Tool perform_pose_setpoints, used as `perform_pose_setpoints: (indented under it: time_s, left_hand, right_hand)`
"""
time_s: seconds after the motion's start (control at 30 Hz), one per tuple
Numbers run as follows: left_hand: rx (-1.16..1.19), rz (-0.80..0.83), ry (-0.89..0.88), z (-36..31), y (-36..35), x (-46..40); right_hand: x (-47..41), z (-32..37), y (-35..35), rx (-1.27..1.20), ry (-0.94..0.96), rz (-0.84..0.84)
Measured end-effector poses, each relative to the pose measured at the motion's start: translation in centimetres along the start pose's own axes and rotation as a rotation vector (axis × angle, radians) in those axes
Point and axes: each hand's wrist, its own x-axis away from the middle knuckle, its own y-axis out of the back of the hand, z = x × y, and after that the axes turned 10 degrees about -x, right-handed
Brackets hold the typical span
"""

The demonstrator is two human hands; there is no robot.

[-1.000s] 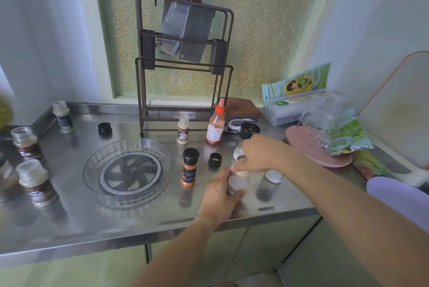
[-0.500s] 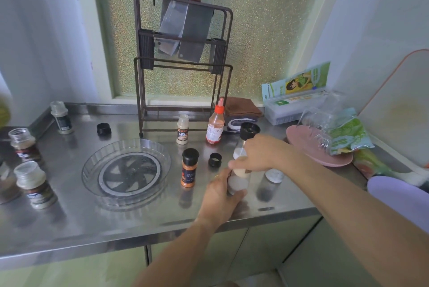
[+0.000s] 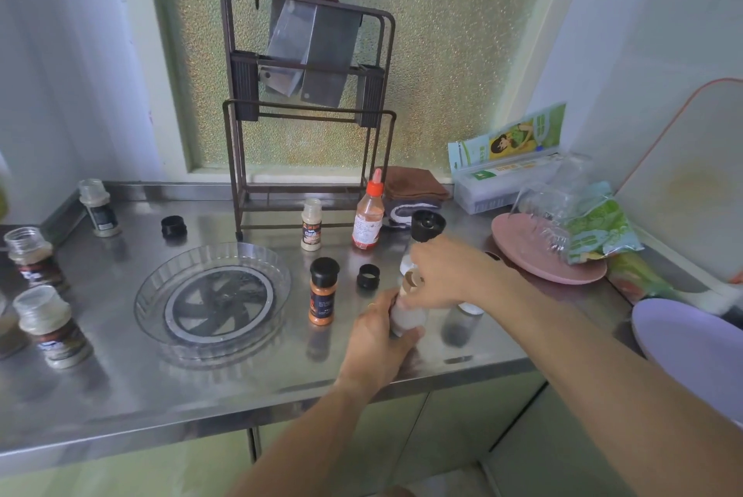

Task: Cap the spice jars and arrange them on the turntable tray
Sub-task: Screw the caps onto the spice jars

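The empty turntable tray (image 3: 157, 287) waits on my worktop (image 3: 120, 384). My left hand (image 3: 378, 339) grips a pale spice jar (image 3: 406, 317); my right hand (image 3: 450, 275), fingers closed, has just lowered the cap (image 3: 411, 280) onto it.

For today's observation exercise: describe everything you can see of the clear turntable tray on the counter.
The turntable tray is round, shallow and looks like clear plastic, with a fluted, flaring rim. A dark ring with spoke-like blades shows through its flat base. It sits level on the steel counter, left of the orange spice jar, holding no jars; neither hand touches it.
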Motion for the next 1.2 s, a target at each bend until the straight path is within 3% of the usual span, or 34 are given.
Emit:
perform_pose_setpoints:
  time_s: [0.4, 0.5, 0.7, 0.83, 0.97, 1.2]
  left_hand:
    - [-0.039, -0.019, 0.000, -0.7, 0.0, 0.5]
    - [-0.048, -0.031, -0.008, -0.7, 0.0, 0.6]
    - [-0.190, -0.014, -0.051, -1.4, 0.9, 2.9]
    - [-0.239, -0.332, -0.083, -0.9, 2.7, 6.1]
    - [-0.210, -0.573, 0.021, -0.8, 4.9, 6.0]
    - [-0.436, -0.315, -0.146, -0.6, 2.4, 2.2]
  right_hand:
    - [0.8, 0.7, -4.3, -0.105, -0.115, -0.348]
    - [2.0, 0.9, -6.0, -0.272, -0.189, -0.458]
    - [3.9, 1.0, -10.1, -0.678, -0.430, -0.472]
    - [3.7, 1.2, -12.1, -0.754, -0.421, -0.519]
    - [2.3, 1.1, -12.6, -0.726, -0.449, -0.593]
    - [0.9, 0.8, -12.5, -0.768, -0.506, -0.636]
